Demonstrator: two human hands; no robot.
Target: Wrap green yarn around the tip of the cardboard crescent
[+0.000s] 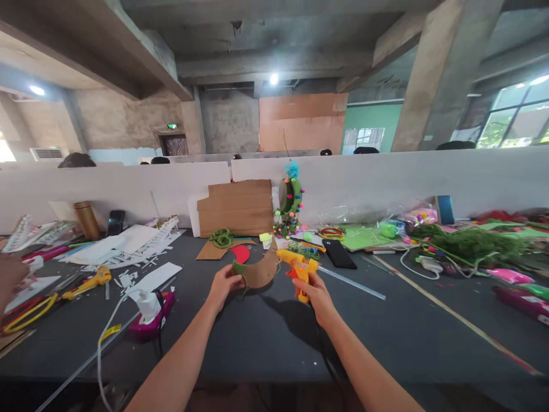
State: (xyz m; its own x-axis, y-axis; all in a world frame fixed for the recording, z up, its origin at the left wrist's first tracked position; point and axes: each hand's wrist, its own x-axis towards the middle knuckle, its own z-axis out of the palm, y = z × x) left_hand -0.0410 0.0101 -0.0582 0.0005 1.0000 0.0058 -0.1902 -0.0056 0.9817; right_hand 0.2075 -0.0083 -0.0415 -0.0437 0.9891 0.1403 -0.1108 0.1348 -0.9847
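Note:
My left hand [225,285] pinches the left end of a cardboard crescent [259,272], whose tip there is covered in green. In my right hand [318,292] is a yellow and orange hot glue gun [300,268], with a clear glue stick [354,281] jutting out of its back. The gun's nozzle points left, close to the crescent's right side; whether it touches cannot be made out. Behind the crescent lie a red curved piece [240,254] and a coil of green cord [221,238]. A green crescent with coloured pompoms [295,197] stands farther back against the partition.
A purple power strip [152,320] with a white plug sits to the left, near another yellow glue gun [92,281]. A black phone [338,253], scissors [332,233] and green craft material [472,243] lie at the right. Brown cardboard [235,207] leans on the white partition [386,177].

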